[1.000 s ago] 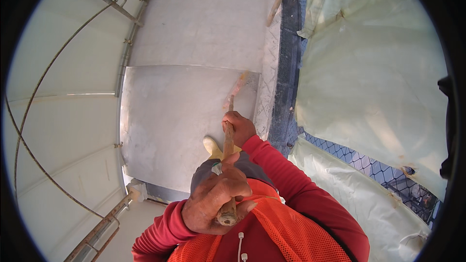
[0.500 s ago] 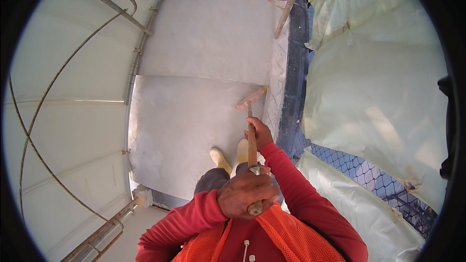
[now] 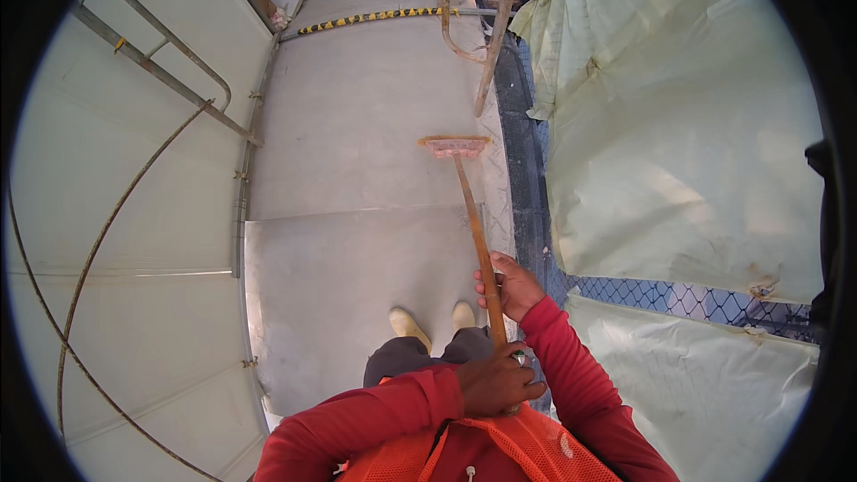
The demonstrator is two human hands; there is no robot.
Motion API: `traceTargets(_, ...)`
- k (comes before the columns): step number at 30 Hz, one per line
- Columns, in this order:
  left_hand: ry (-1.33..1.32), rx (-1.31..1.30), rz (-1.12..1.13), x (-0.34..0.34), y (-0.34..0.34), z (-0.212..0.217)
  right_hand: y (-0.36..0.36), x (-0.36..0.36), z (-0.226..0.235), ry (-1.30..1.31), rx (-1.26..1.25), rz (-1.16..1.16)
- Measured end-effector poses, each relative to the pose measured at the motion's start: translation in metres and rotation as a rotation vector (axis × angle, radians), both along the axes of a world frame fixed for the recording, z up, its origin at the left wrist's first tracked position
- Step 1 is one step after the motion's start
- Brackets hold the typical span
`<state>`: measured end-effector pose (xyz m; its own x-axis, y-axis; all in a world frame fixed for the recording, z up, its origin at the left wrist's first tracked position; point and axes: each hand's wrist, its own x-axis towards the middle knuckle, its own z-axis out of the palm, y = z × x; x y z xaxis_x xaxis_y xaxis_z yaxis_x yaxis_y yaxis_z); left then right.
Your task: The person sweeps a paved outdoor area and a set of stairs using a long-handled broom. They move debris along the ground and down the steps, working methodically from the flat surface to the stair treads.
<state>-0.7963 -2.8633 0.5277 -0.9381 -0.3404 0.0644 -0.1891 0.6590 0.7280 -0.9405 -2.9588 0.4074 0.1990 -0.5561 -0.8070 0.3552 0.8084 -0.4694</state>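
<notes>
A push broom with a long brown handle and a wide pinkish head [image 3: 455, 147] reaches out ahead of me over the grey walkway floor [image 3: 348, 98]. Close to my body, my left hand [image 3: 502, 381] is wrapped around the upper end of the handle, with a ring on one finger. Farther down, my right hand [image 3: 511, 287] closes on the handle [image 3: 473, 214] from its right side. The bristles show as a thin yellowish edge on the head's far side, close to the floor's right margin.
Pale panels [image 3: 152, 303] with metal pipes and bent rods line the left. Light green sheeting [image 3: 661, 125] and netting [image 3: 696, 302] run along the right. A yellow-black striped bar [image 3: 375, 18] crosses the walkway ahead. A rusty pipe frame [image 3: 500, 36] stands at its right edge.
The broom head has moved farther forward, beyond the floor panel's seam, and its handle now slants forward and left. My view has tilted up, showing more walkway beyond the striped bar.
</notes>
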Motion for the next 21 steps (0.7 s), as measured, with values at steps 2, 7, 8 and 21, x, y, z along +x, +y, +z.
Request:
traceTargets(2, -0.04, -0.032, -0.053, 0.003, 0.004, -0.021, 0.026, 0.005, -0.013, 0.371, -0.268, 0.371)
traceTargets(7, -0.015, 0.162, 0.404, 0.107, 0.002, -0.098, 0.123, -0.072, -0.066, 0.731, -0.167, 0.508)
traceTargets(8, -0.057, 0.371, 0.574, 0.149, 0.0, -0.117, 0.15, -0.089, -0.078, 0.86, -0.156, 0.573)
traceTargets(21, -0.557, 0.762, 1.306, 0.274, -0.035, -0.123, -0.146, -0.031, -0.23, 0.985, -0.626, 0.656)
